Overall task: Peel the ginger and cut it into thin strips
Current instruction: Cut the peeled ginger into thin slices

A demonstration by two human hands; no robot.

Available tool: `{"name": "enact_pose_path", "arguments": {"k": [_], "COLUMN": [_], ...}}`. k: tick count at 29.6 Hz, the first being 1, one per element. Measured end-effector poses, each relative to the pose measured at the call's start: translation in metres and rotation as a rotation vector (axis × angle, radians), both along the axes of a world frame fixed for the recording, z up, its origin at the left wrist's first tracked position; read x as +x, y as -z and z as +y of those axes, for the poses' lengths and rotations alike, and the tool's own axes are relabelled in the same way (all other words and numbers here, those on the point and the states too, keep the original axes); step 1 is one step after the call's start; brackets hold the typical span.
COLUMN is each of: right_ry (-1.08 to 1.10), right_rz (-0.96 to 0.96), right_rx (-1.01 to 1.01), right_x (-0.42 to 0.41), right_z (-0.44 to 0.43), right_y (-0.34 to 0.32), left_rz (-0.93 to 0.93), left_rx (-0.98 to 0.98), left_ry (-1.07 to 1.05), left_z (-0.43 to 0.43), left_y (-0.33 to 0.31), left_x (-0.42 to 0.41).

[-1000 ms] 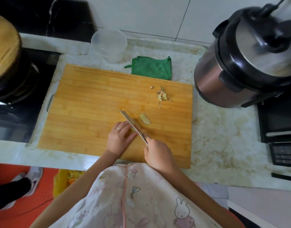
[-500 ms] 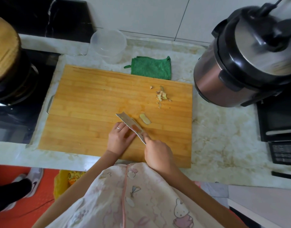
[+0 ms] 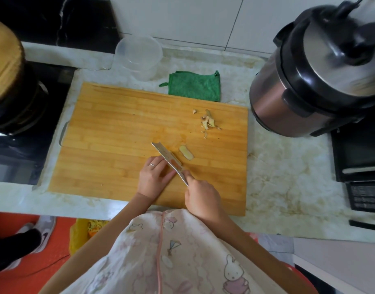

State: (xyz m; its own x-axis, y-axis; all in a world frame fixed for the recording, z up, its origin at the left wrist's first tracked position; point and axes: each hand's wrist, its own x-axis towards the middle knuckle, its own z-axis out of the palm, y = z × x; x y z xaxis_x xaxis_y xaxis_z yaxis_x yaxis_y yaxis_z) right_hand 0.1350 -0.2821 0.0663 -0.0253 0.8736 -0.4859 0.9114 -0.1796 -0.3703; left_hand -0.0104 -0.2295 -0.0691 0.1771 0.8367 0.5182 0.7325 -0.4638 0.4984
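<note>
Right hand (image 3: 200, 198) clenched round the knife (image 3: 168, 160) handle, centre of frame. Blade, edge-on a second ago, now leans and shows its flat. Left hand (image 3: 153, 177) stays put, fingers laid out straight against the blade; any ginger under them is hidden. One peeled ginger slice (image 3: 186, 152) lies just right of the blade on the cutting board (image 3: 108, 134), unmoved. Peel scraps (image 3: 207, 123) sit upper right. Judgement: slicing under way, strips not begun.

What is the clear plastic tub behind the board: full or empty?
Empty: the clear plastic tub shows only its own bottom and the counter through its walls.
</note>
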Motion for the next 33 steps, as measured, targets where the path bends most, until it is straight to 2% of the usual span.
{"name": "enact_pose_path", "arguments": {"k": [16, 24, 33], "right_ry": [-0.006, -0.008, -0.031], "right_rz": [0.018, 0.098, 0.024], "right_rx": [0.048, 0.041, 0.076], "right_x": [0.003, 0.015, 0.004], "right_z": [0.004, 0.006, 0.012], "right_y": [-0.002, -0.001, 0.001], "left_rz": [-0.011, -0.024, -0.034], "left_rx": [0.03, 0.016, 0.014], "left_ry": [0.0, 0.032, 0.026], "left_z": [-0.001, -0.002, 0.0], "left_y": [-0.001, -0.001, 0.0], "left_x": [0.002, 0.001, 0.001]}}
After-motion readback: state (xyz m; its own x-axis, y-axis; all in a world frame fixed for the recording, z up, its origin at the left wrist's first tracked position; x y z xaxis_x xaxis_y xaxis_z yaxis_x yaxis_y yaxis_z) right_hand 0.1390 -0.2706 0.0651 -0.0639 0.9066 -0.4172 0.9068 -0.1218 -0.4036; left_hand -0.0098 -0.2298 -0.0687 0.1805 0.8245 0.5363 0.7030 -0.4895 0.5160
